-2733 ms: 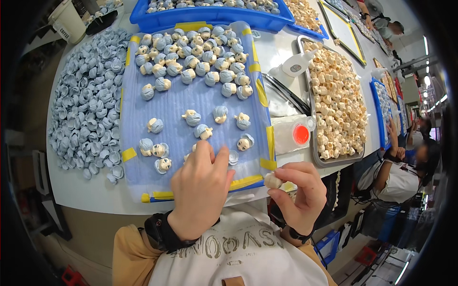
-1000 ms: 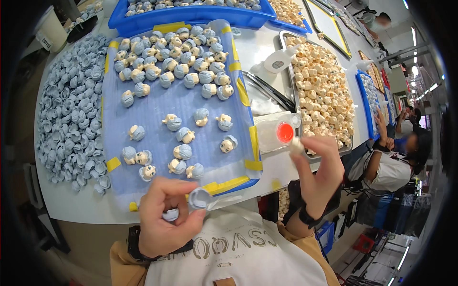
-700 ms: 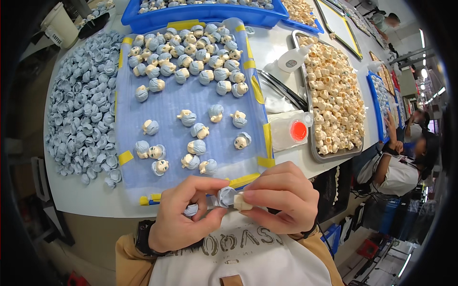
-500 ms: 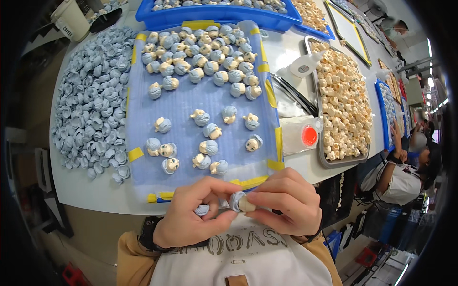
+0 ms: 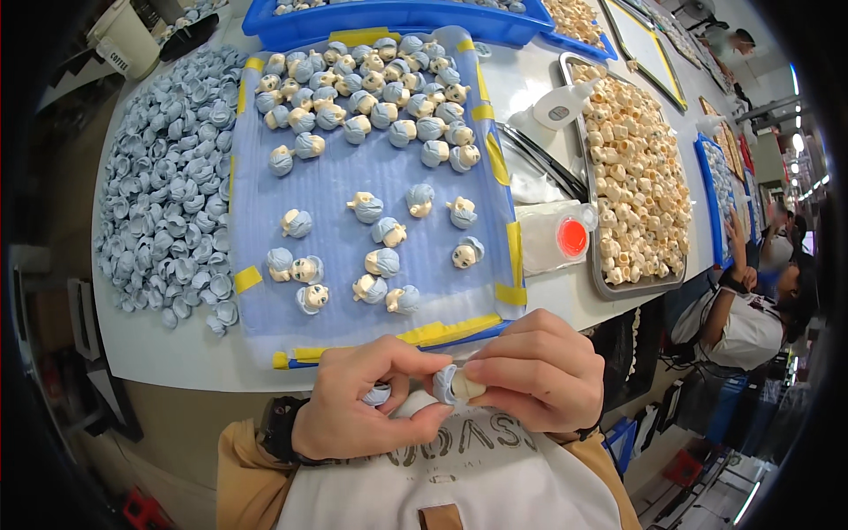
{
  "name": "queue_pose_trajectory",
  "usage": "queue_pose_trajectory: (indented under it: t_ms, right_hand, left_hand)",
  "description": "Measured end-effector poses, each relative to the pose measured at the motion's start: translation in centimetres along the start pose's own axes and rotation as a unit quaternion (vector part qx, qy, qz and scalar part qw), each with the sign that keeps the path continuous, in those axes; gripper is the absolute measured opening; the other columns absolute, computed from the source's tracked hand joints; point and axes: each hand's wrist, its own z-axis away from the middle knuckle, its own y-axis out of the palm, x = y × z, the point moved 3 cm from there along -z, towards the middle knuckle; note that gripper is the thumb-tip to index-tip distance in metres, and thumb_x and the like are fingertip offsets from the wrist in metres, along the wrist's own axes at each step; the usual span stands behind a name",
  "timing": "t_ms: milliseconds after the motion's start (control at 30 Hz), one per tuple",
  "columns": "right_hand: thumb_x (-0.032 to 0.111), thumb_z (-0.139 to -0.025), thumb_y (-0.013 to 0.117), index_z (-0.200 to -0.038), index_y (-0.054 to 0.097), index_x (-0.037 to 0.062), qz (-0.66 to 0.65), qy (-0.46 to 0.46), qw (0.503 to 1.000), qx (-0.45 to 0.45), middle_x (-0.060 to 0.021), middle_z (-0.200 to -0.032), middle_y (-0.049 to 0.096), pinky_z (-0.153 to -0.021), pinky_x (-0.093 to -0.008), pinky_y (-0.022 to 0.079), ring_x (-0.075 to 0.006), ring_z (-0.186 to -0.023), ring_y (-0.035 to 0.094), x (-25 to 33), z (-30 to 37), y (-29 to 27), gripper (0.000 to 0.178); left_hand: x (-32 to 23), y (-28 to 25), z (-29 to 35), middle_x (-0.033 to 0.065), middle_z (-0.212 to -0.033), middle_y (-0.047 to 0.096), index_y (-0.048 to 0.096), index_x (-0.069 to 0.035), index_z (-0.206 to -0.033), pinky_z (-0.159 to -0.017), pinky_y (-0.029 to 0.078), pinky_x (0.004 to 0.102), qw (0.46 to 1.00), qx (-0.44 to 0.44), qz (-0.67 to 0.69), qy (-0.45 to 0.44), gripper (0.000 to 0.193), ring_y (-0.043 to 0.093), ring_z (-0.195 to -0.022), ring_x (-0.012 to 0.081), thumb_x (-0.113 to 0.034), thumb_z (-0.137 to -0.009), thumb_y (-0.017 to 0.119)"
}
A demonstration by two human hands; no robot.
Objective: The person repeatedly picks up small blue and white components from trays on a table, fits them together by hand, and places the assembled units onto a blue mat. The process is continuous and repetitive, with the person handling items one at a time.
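— Head view, sole vantage. Where are shell and cream piece?

— Between the hands, in front of the shirt, short of the tray. Shell on the left, cream piece on the right, touching. Shared axis runs roughly left to right.

— Seated?

— Cannot tell. Fingers cover part of the join; cream shows beside the shell's rim.

— State of the hands?

— Left hand: thumb and forefinger grasp the shell; spare shell tucked in the curled fingers. Right hand: fingertips grasp the cream piece, thumb largely hidden.

— Which is nearer?

— Neither. Each is on its own part, fingertips just beside one another.

— Edges and room?

— Tray's near edge, under yellow tape, runs just beyond the knuckles. Sheet shows between that tape and the front heads, and again in a band before the rear cluster. Shell heap borders the left; red pot and steel tray stand to the right, beyond the right hand.
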Motion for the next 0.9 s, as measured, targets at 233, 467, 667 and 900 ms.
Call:
queue_pose_trajectory:
  t_ms: [233,467,667,900]
  right_hand:
    - [0.016,-0.062,0.078,-0.088,0.066,-0.0017,0.009,-0.016,1.000,-0.013,-0.0091,-0.078,0.063,-0.056,-0.0289,0.045,-0.0212,-0.065,0.058,0.1,0.1,0.1,0.034]
    - [0.025,-0.065,0.075,-0.103,0.062,-0.0023,0.070,-0.011,0.995,-0.071,-0.0103,-0.090,0.062,-0.064,-0.0337,0.046,-0.0255,-0.074,0.057,1.2,-0.5,1.6,0.049]
    - [0.026,-0.059,0.075,-0.095,0.061,0.0004,0.113,-0.016,0.990,-0.078,-0.0102,-0.087,0.060,-0.063,-0.0350,0.044,-0.0265,-0.075,0.057,0.2,-0.8,3.3,0.046]
    - [0.025,-0.064,0.071,-0.088,0.061,0.0045,0.147,-0.017,0.987,-0.062,-0.0052,-0.083,0.060,-0.074,-0.0357,0.036,-0.0198,-0.071,0.055,0.6,-1.0,3.1,0.033]
  left_hand:
    - [-0.3,0.4,0.3,-0.0011,-0.061,0.056,0.060,0.000,-0.097,-0.046,0.036,0.0177,0.999,-0.024,-0.017,0.021,0.035,0.041,-0.046,0.0009,-0.002,-0.065,0.073]
    - [1.0,0.3,0.7,0.0014,-0.077,0.058,0.055,0.003,-0.102,-0.057,0.040,0.0176,0.980,-0.026,0.184,-0.064,0.029,0.051,-0.066,0.0033,-0.017,-0.082,0.066]
    - [1.7,0.2,0.9,-0.0001,-0.076,0.057,0.055,0.002,-0.100,-0.057,0.037,0.0156,0.957,-0.009,0.244,-0.155,0.028,0.049,-0.065,0.0019,-0.023,-0.088,0.058]
    - [2.0,0.2,1.1,-0.0006,-0.071,0.055,0.053,0.001,-0.100,-0.046,0.027,0.0157,0.916,0.009,0.352,-0.195,0.022,0.038,-0.053,0.0001,-0.018,-0.090,0.054]
